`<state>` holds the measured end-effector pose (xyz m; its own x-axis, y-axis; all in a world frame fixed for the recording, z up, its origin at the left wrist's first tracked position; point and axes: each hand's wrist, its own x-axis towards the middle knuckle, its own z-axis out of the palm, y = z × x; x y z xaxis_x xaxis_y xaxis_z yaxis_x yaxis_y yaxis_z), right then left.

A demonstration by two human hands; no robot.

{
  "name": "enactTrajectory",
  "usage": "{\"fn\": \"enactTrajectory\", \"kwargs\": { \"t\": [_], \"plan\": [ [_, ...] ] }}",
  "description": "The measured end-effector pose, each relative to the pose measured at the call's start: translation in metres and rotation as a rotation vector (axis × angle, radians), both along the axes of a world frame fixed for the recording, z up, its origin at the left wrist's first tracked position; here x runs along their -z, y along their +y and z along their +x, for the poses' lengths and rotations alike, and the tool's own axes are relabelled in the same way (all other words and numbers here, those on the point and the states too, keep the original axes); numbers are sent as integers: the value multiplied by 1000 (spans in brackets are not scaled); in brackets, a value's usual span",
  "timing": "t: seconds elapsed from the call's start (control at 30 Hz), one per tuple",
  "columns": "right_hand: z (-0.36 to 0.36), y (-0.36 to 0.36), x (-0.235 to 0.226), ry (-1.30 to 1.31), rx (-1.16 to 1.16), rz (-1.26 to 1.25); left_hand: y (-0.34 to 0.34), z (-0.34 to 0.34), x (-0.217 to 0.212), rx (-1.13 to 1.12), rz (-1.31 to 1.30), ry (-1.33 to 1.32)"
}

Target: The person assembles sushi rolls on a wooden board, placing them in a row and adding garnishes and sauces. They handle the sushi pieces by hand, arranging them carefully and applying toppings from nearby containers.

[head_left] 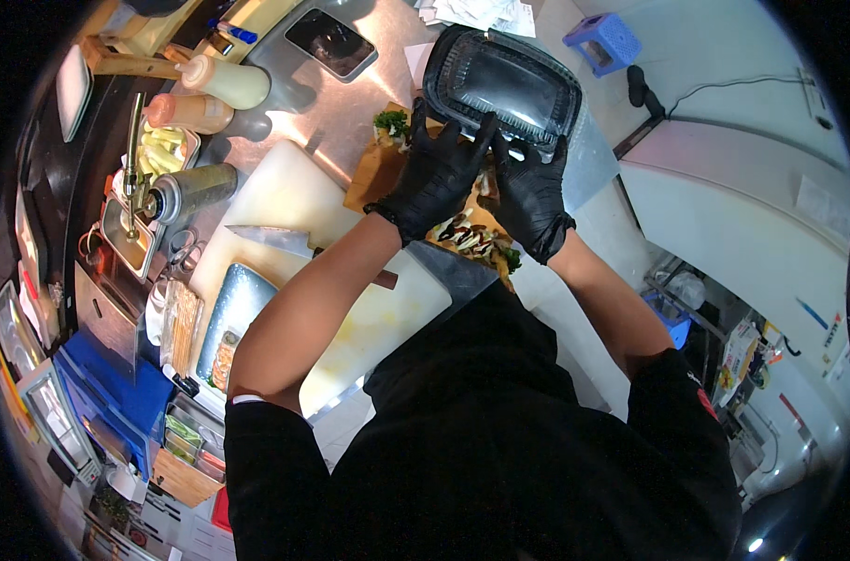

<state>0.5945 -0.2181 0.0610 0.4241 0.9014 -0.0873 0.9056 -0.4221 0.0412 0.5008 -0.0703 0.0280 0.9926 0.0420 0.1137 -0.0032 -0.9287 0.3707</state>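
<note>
Gripping a glossy clear plastic lid [501,86], the black-gloved left hand [434,178] and right hand [529,192] clasp its near rim.

Black gloves are worn on the left hand [431,175] and right hand [531,192]. Black plastic container [500,86], clear glossy lid. Beside the container: white cutting board [285,192], silver-bladed knife [268,237]. Beyond the board: cream squeeze bottle [227,80], orange-tinted squeeze bottle [189,111]. Far beyond the container: blue stool [603,39].
</note>
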Motion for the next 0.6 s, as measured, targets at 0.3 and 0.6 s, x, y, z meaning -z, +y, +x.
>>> {"fn": "enactTrajectory", "kwargs": {
  "t": [0.3, 0.6],
  "plan": [
    [12, -6, 9, 123, -69, 50, -6, -1, 22, -44, 54, -92],
    [31, -1, -44, 210, 25, -73, 0, -40, -61, -80, -125, -125]
  ]
}}
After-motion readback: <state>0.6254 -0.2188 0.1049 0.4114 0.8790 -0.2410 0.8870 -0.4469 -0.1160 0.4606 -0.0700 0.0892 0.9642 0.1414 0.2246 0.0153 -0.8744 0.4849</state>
